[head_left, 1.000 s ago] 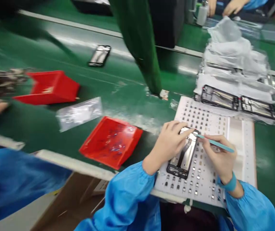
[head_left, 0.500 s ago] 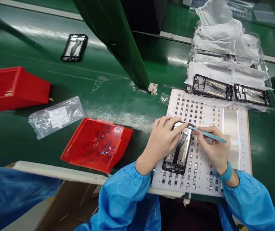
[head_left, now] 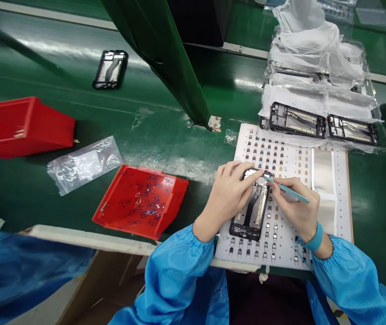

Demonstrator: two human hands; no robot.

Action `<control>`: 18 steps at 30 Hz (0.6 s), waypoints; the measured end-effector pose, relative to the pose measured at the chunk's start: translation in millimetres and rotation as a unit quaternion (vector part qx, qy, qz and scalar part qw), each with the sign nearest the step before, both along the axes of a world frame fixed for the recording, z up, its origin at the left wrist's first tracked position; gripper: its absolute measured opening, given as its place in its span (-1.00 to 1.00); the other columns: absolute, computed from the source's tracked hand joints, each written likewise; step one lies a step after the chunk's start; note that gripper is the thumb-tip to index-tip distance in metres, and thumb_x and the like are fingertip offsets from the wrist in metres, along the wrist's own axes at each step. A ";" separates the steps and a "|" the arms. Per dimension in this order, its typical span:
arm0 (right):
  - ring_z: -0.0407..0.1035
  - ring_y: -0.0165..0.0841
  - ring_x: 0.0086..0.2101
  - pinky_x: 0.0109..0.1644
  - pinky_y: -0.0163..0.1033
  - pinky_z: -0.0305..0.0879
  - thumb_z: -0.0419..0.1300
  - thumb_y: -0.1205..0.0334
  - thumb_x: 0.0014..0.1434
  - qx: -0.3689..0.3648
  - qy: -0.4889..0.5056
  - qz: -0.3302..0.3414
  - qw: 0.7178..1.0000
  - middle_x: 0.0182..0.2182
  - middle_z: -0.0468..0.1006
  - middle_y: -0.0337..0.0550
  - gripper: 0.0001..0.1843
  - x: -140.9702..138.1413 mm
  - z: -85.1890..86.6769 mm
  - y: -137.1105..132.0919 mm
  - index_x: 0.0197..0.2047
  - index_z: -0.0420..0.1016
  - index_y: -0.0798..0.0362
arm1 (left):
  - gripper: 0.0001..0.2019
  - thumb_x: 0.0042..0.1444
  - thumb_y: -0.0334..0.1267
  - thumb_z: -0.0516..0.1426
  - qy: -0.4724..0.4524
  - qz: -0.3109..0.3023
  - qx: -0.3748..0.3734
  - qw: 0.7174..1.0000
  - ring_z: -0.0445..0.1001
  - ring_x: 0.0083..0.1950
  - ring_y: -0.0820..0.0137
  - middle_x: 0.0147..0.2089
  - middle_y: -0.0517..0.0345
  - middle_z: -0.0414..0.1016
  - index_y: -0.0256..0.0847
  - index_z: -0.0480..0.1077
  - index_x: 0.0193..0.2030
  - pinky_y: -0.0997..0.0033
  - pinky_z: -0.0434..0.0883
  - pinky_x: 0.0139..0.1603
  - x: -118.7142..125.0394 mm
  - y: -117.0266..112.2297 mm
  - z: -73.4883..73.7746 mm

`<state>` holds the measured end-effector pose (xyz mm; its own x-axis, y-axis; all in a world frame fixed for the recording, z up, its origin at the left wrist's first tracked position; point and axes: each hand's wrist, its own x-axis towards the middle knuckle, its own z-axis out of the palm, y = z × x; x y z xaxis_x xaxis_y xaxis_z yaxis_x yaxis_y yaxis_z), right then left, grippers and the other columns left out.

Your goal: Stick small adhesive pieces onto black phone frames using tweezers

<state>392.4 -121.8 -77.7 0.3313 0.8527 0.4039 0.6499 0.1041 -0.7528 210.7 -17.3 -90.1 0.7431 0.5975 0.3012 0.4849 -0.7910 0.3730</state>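
Watching the head view: I find the phone frame (head_left: pixel 253 211) lying on the left part of the white board (head_left: pixel 286 246).
Left hand (head_left: pixel 228 192): its fingers lie across the frame's upper end; I cannot tell whether this grip closes.
Right hand (head_left: pixel 299 208): its grip is pinched together on a teal tool (head_left: pixel 291 192), tip at the frame's upper right.
Tabletop (head_left: pixel 172 140): a red bin (head_left: pixel 176 196) stands left of the board, near a clear bag (head_left: pixel 86 164).

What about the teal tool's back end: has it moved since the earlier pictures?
Yes: judged against the white board, the teal tool has swung its back end left in the picture, off the pale panel it overlapped earlier.
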 end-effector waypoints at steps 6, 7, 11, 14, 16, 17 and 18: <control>0.69 -0.30 -0.31 -0.30 -0.22 0.61 0.28 0.35 0.44 0.028 -0.065 0.015 0.997 -0.24 0.78 -0.20 -0.89 -0.6 -2.1 0.7 -0.06 0.64 -0.03 | -0.55 0.42 -0.49 0.10 -0.022 -0.005 -0.017 1.000 0.36 0.25 0.05 0.30 0.00 0.53 -0.07 0.48 0.35 0.01 0.37 0.14 -0.7 1.4 -1.0; 0.68 -0.31 -0.32 -0.31 -0.24 0.60 0.28 0.35 0.45 0.037 -0.073 0.017 0.997 -0.25 0.78 -0.19 -0.89 -0.7 -2.6 0.8 -0.06 0.64 -0.01 | -0.55 0.41 -0.49 0.10 -0.024 -0.005 -0.018 1.000 0.36 0.25 0.05 0.29 0.00 0.53 -0.07 0.48 0.34 0.01 0.36 0.14 -0.7 1.4 -1.1; 0.68 -0.34 -0.34 -0.30 -0.28 0.58 0.29 0.41 0.44 0.055 -0.103 0.017 0.993 -0.25 0.78 -0.18 -0.88 -2.8 -4.6 0.2 -0.04 0.61 0.01 | -0.55 0.40 -0.52 0.10 -0.026 -0.007 -0.018 0.999 0.36 0.24 0.05 0.29 0.00 0.53 -0.09 0.49 0.33 0.03 0.36 0.10 0.2 1.3 -1.0; 0.68 -0.35 -0.33 -0.24 -0.27 0.60 0.29 0.45 0.44 0.055 -0.133 0.022 0.989 -0.22 0.78 -0.17 -0.84 -4.4 -5.4 -0.9 -0.02 0.59 0.01 | -0.55 0.40 -0.53 0.10 -0.027 -0.007 -0.017 0.999 0.36 0.23 0.06 0.28 0.00 0.53 -0.09 0.49 0.32 0.03 0.36 0.09 0.7 1.1 -1.1; 0.67 -0.37 -0.35 -0.22 -0.27 0.60 0.27 0.46 0.45 0.055 -0.155 0.031 0.986 -0.22 0.78 -0.17 -0.83 -4.8 -5.6 -1.5 0.01 0.57 0.01 | -0.55 0.40 -0.53 0.10 -0.027 -0.008 -0.015 0.999 0.35 0.23 0.06 0.28 0.00 0.53 -0.09 0.49 0.32 0.03 0.36 0.11 0.5 0.9 -1.6; 0.67 -0.37 -0.35 -0.22 -0.28 0.59 0.27 0.46 0.46 0.057 -0.164 0.035 0.984 -0.21 0.78 -0.17 -0.83 -4.8 -5.6 -1.7 0.02 0.56 0.01 | -0.55 0.40 -0.53 0.10 -0.028 -0.009 -0.014 0.999 0.35 0.23 0.06 0.28 0.00 0.53 -0.09 0.49 0.32 0.02 0.36 0.12 0.3 0.9 -1.8; 0.67 -0.37 -0.35 -0.23 -0.28 0.58 0.27 0.46 0.46 0.059 -0.173 0.036 0.982 -0.20 0.79 -0.16 -0.83 -4.8 -5.4 -1.8 0.02 0.56 0.02 | -0.55 0.40 -0.53 0.10 -0.029 -0.009 -0.013 0.999 0.35 0.23 0.06 0.28 0.00 0.53 -0.08 0.48 0.33 0.02 0.36 0.13 0.0 0.8 -2.1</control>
